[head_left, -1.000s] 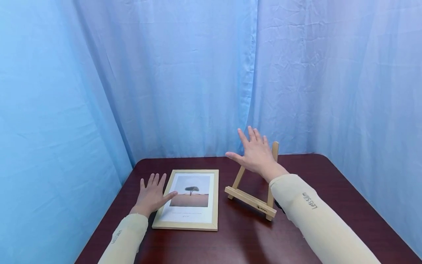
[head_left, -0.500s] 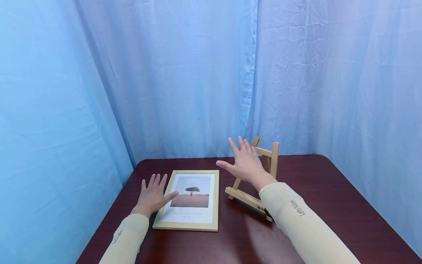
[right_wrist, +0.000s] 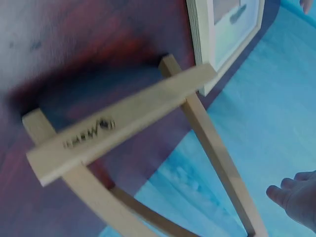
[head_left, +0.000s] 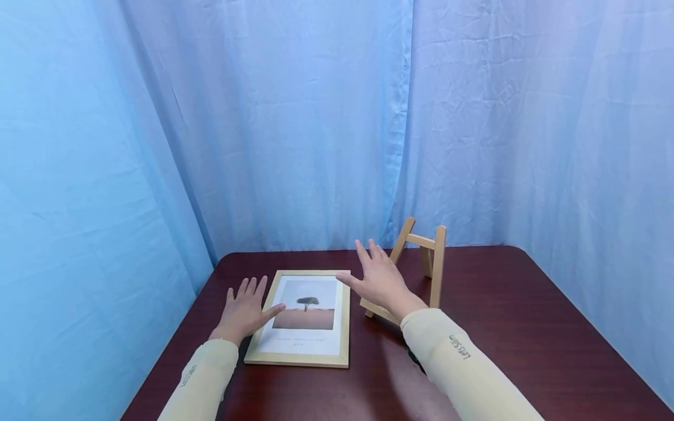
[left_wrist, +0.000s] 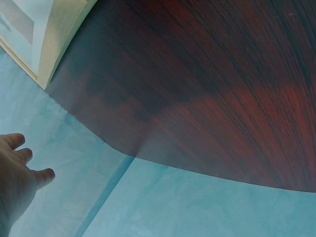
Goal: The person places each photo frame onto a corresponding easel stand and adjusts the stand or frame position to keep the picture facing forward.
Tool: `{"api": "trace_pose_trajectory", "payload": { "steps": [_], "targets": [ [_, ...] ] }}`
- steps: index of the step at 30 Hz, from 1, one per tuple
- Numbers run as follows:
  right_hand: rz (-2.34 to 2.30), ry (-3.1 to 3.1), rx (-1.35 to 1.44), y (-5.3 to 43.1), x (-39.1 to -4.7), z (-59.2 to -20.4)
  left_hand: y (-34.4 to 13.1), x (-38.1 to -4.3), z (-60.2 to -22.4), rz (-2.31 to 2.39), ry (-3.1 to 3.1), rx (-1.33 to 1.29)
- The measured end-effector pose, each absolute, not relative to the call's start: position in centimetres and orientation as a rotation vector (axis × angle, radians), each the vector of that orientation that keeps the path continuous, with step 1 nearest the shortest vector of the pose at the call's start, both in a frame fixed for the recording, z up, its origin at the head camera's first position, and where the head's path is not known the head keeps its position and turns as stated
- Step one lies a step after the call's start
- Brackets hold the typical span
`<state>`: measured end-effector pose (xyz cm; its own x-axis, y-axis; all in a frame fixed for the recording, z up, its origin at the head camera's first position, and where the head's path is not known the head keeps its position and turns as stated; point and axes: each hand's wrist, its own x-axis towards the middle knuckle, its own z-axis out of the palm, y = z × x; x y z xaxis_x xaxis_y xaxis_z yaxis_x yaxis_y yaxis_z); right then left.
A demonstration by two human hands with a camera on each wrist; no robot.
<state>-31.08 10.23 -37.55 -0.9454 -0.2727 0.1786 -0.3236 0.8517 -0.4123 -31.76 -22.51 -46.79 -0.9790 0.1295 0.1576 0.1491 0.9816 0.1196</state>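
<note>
A light wooden picture frame [head_left: 344,339] with a tree print lies flat on the dark red table. My left hand [head_left: 243,313], fingers spread, is over the frame's left side, its thumb overlapping the print in the head view. In the left wrist view, several fingertips of the left hand [left_wrist: 19,173] show, holding nothing. A small wooden tabletop easel [head_left: 437,263] stands right of the picture frame. My right hand [head_left: 381,283] is in front of the easel with fingers extended, partly hiding its ledge. Lettering shows on the easel's ledge [right_wrist: 123,116] in the right wrist view.
The dark red table [head_left: 500,327] has rounded far corners. Blue curtains [head_left: 295,128] hang behind it and along both sides. Light sleeves with printed lettering cover both forearms, and something dark shows at the right wrist.
My right hand has moved left and downward across the easel toward the picture frame, uncovering the easel's top. The left hand, picture frame and easel stay nearly in place.
</note>
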Motion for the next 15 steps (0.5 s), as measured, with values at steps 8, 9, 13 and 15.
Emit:
{"api": "trace_pose_trajectory", "payload": {
  "steps": [8, 9, 13, 15],
  "targets": [
    [0.854, -2.924, 0.415, 9.1, -30.5, -39.8, -22.4, -31.8, -46.7, -0.207, -2.986, -0.212],
    [0.879, -2.928, 0.405, 8.9, -30.4, -40.0, -22.4, -31.7, -46.7, -0.214, -2.988, -0.210],
    [1.005, -2.924, 0.363, 8.5, -30.1, -41.1, -22.5, -31.5, -46.7, -0.250, -2.994, -0.200],
    [1.051, -2.915, 0.350, 8.3, -29.9, -41.6, -22.5, -31.5, -46.6, -0.269, -3.003, -0.192]
  ]
}}
